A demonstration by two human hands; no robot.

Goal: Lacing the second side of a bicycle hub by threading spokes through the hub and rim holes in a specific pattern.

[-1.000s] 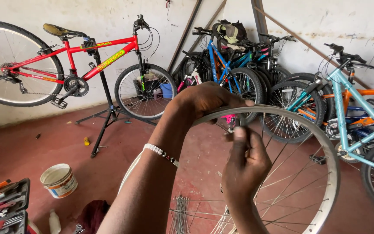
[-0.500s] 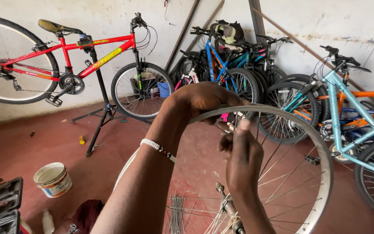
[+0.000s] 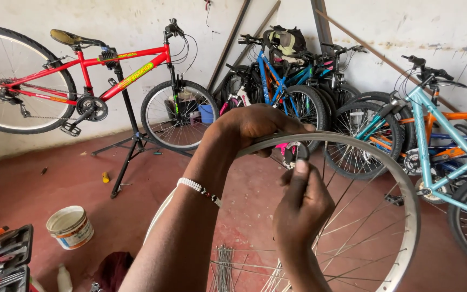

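Left hand (image 3: 255, 127) clamps over the rim (image 3: 401, 189) to steady it, while right hand (image 3: 301, 208) just below pinches a small tool (image 3: 302, 152) against it.

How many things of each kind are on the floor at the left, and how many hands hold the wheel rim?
Bucket: 1
Tool tray: 1
Bottle: 1
Repair stand: 1
Hands on rim: 2, left, right
Total: 6
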